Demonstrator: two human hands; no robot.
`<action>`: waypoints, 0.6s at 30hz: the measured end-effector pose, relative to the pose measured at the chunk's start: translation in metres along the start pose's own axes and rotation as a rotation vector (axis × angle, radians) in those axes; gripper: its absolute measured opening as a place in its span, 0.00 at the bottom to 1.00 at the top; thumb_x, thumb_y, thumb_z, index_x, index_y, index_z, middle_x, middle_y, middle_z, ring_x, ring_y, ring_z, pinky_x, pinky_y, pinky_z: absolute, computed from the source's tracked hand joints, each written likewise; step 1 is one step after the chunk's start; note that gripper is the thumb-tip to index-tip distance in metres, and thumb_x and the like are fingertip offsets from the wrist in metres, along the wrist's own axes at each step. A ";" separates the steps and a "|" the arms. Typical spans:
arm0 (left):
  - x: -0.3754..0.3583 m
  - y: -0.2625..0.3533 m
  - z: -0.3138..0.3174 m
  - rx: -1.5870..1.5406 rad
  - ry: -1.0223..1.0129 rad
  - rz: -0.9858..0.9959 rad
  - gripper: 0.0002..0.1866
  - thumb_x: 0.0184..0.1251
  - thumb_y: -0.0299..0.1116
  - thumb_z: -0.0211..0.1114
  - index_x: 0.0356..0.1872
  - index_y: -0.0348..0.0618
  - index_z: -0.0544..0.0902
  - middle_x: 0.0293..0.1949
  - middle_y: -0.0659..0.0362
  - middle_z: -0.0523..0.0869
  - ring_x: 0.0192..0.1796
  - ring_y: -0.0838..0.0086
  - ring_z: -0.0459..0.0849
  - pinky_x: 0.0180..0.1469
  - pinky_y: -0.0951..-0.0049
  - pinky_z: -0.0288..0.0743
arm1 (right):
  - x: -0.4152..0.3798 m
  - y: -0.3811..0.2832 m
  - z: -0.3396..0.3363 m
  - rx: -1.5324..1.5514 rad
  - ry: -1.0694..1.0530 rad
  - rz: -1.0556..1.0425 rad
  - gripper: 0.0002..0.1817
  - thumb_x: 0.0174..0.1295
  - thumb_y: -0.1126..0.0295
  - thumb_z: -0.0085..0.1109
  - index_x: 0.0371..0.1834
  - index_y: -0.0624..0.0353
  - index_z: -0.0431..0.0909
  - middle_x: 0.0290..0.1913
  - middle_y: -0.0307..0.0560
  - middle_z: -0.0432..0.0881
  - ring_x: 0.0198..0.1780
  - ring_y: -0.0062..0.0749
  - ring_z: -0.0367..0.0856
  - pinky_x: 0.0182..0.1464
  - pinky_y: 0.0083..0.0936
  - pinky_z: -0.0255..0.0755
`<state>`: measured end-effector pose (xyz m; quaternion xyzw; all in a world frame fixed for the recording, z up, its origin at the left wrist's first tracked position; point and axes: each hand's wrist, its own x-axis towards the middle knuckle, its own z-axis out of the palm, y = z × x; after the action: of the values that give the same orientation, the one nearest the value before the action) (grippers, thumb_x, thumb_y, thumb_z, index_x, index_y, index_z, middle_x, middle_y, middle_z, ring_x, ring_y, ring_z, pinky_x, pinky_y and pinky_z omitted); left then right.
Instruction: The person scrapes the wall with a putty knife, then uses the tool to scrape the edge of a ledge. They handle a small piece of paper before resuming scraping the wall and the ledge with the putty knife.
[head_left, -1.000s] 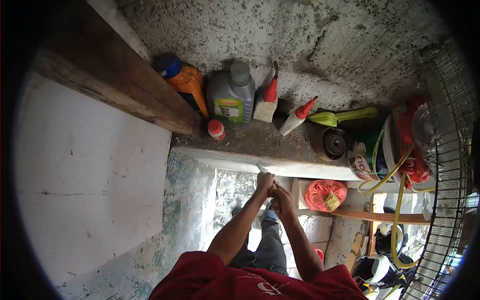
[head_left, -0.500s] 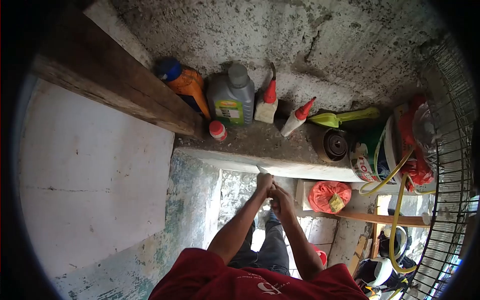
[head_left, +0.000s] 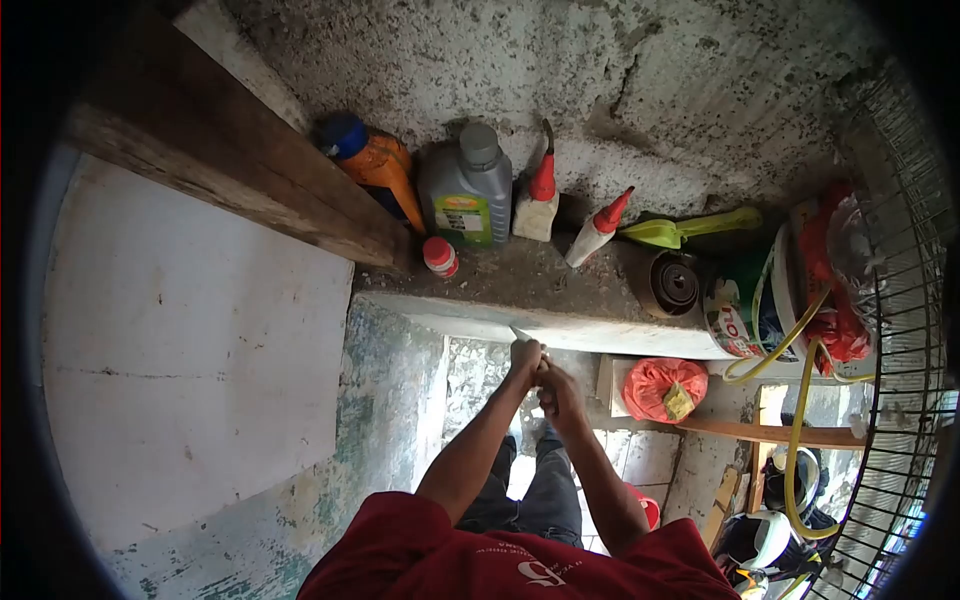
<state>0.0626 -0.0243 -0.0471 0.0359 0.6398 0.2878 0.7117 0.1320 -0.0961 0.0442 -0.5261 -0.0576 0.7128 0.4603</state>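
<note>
My left hand (head_left: 527, 362) is closed round a scraper (head_left: 517, 333), of which only the small pale, flat blade shows beyond the fingers. The blade's tip meets the painted front face of the concrete ledge (head_left: 590, 338), just under its top edge. Right behind it, my right hand (head_left: 560, 393) is also closed, up against the left one in line with the tool. The handle is hidden inside the two hands. Both arms stretch forward from my body.
On the ledge stand an orange bottle (head_left: 378, 180), a grey oil bottle (head_left: 468, 190), a small red-capped bottle (head_left: 440, 257), two red-nozzled bottles, a brown roll (head_left: 672, 284) and a tub (head_left: 740, 315). A red plastic bag (head_left: 660, 388) sits below. A wire fan guard (head_left: 880, 400) stands right.
The hands and blade have shifted slightly up and left along the ledge's front face. The view has tilted a little; both hands keep their grip.
</note>
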 end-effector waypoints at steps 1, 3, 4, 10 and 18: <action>-0.003 0.007 0.000 0.000 -0.021 0.040 0.08 0.52 0.24 0.45 0.26 0.31 0.73 0.15 0.57 0.71 0.10 0.76 0.65 0.10 0.76 0.51 | -0.008 -0.005 0.009 -0.011 0.022 -0.011 0.04 0.53 0.71 0.47 0.28 0.57 0.72 0.20 0.33 0.67 0.12 0.11 0.58 0.10 0.08 0.48; -0.006 0.015 0.002 0.004 0.028 0.052 0.08 0.52 0.24 0.44 0.24 0.32 0.72 0.15 0.56 0.71 0.09 0.77 0.63 0.09 0.77 0.50 | -0.001 -0.006 0.014 -0.014 -0.006 -0.010 0.05 0.53 0.71 0.47 0.30 0.57 0.72 0.19 0.33 0.66 0.12 0.10 0.58 0.10 0.09 0.47; -0.002 0.019 -0.001 0.017 0.027 0.020 0.08 0.53 0.23 0.43 0.23 0.32 0.72 0.15 0.56 0.71 0.09 0.77 0.63 0.09 0.77 0.50 | 0.013 -0.002 0.007 -0.001 -0.046 0.002 0.06 0.53 0.71 0.47 0.32 0.58 0.72 0.18 0.32 0.66 0.12 0.10 0.58 0.10 0.09 0.47; -0.003 0.008 -0.011 0.033 -0.055 0.129 0.07 0.51 0.22 0.45 0.28 0.30 0.71 0.14 0.51 0.71 0.09 0.75 0.64 0.08 0.77 0.51 | -0.008 0.002 0.019 0.058 0.027 0.000 0.18 0.50 0.77 0.49 0.47 0.62 0.73 0.21 0.34 0.70 0.12 0.11 0.59 0.11 0.09 0.50; 0.001 0.010 -0.014 -0.011 -0.034 0.018 0.07 0.53 0.24 0.45 0.20 0.35 0.70 0.13 0.60 0.68 0.12 0.76 0.66 0.11 0.75 0.56 | -0.011 0.003 0.025 0.041 0.068 0.004 0.10 0.52 0.73 0.48 0.39 0.59 0.72 0.19 0.34 0.67 0.12 0.12 0.59 0.10 0.09 0.47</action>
<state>0.0458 -0.0202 -0.0467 0.0429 0.6255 0.2972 0.7201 0.1100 -0.0959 0.0614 -0.5407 -0.0263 0.6963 0.4713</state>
